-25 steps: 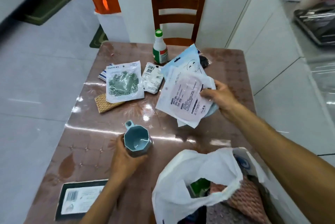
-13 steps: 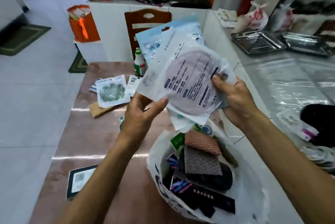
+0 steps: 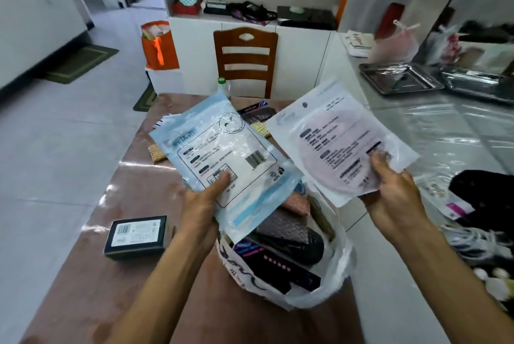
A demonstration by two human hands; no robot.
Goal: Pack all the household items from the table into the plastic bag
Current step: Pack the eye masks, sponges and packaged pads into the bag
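We hold two flat packets up over the open plastic bag, one in each hand. Our left hand grips the blue-edged packet: its thumb presses on the printed face near the lower edge while the fingers curl behind, out of sight. This packet is a clear and pale blue pouch with a white label panel, a barcode and a round stamp near the top. Our right hand pinches the pink packet at its lower right corner, thumb on the front, fingers behind. That packet is a frosted white pouch with a round pink disc showing through and lines of dark print across it. The two packets are apart, tilted away from each other.

The plastic bag is white and thin, standing at the near right edge of the brown bench, its mouth wide. Inside we see woven cloths and dark boxes.

On the bench to the left lies a dark box with a white label. A green-capped bottle stands at the far edge, in front of a wooden chair.
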